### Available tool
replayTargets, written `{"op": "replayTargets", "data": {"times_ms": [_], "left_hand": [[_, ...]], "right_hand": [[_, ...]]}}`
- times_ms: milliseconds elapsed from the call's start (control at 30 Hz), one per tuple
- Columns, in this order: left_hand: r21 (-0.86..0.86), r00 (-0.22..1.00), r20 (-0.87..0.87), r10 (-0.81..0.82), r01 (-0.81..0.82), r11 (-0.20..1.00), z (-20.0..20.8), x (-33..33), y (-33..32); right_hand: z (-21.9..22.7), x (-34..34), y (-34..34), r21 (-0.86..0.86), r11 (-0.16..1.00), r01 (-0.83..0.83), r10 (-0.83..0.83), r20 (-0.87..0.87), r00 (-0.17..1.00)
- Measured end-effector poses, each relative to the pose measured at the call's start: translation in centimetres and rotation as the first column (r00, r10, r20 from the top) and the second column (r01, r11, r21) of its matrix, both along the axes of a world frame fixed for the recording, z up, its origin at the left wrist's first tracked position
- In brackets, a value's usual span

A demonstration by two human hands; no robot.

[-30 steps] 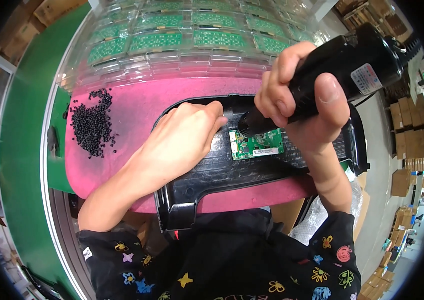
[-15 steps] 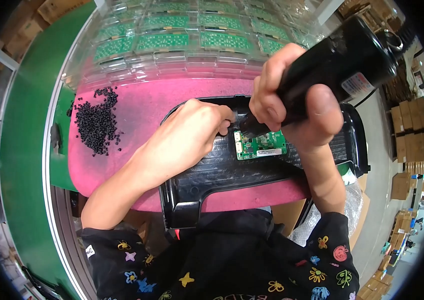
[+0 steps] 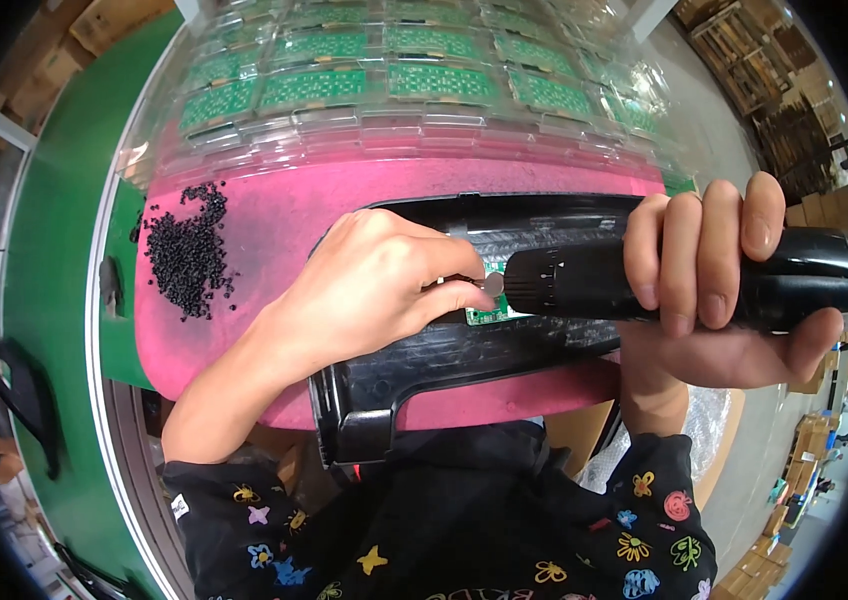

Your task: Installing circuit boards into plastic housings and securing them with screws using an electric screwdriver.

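Observation:
My right hand (image 3: pixel 709 265) is wrapped round a black electric screwdriver (image 3: pixel 584 283), held nearly level with its nose toward the left. At that nose, the thumb and forefinger of my left hand (image 3: pixel 394 270) are pinched together. A small round silvery piece (image 3: pixel 493 284) shows by these fingertips; whatever else they grip is too small to make out. Below lies a green circuit board (image 3: pixel 489 316), mostly covered by hands and tool. It sits in a large black plastic housing (image 3: pixel 424 358) with raised edges. A heap of small black screws (image 3: pixel 187 262) lies to the left.
Stacked clear plastic trays (image 3: pixel 344 125) with green circuit boards stand along the far side. Under the housing is a pink mat (image 3: pixel 274 200). A green surface (image 3: pixel 54 300) with a pale edge rail runs down the left. Cardboard boxes (image 3: pixel 824 440) stand far off to the right.
The screwdriver has swung from steeply tilted over the board to nearly level, its rear moving down and right. My left fingers have come to its nose, covering much of the board.

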State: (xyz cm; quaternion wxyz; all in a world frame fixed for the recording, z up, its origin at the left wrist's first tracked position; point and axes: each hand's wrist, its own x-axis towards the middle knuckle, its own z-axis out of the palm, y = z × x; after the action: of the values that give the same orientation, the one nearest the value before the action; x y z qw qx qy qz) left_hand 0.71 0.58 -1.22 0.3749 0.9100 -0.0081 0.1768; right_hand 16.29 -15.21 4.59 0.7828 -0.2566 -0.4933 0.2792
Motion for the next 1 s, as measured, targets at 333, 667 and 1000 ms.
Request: {"op": "replayTargets", "data": {"times_ms": [333,667,1000], "left_hand": [[0.017,0.994,-0.036,-0.103,0.103,0.995,-0.4,-0.1,0.3],[0.142,0.969,-0.100,0.227,-0.212,0.967,0.6,-0.3,0.0],[0.082,0.976,-0.118,0.182,-0.173,0.982,0.1,-0.6,0.0]], "right_hand": [[0.0,-0.4,0.1,-0.364,0.931,-0.019,0.060,0.102,0.993],[-0.6,-2.1,0.5,-0.413,0.910,0.037,0.008,0.105,0.994],[-1.2,-2.8,1.6,-0.364,0.921,-0.139,0.191,0.111,0.975]]}}
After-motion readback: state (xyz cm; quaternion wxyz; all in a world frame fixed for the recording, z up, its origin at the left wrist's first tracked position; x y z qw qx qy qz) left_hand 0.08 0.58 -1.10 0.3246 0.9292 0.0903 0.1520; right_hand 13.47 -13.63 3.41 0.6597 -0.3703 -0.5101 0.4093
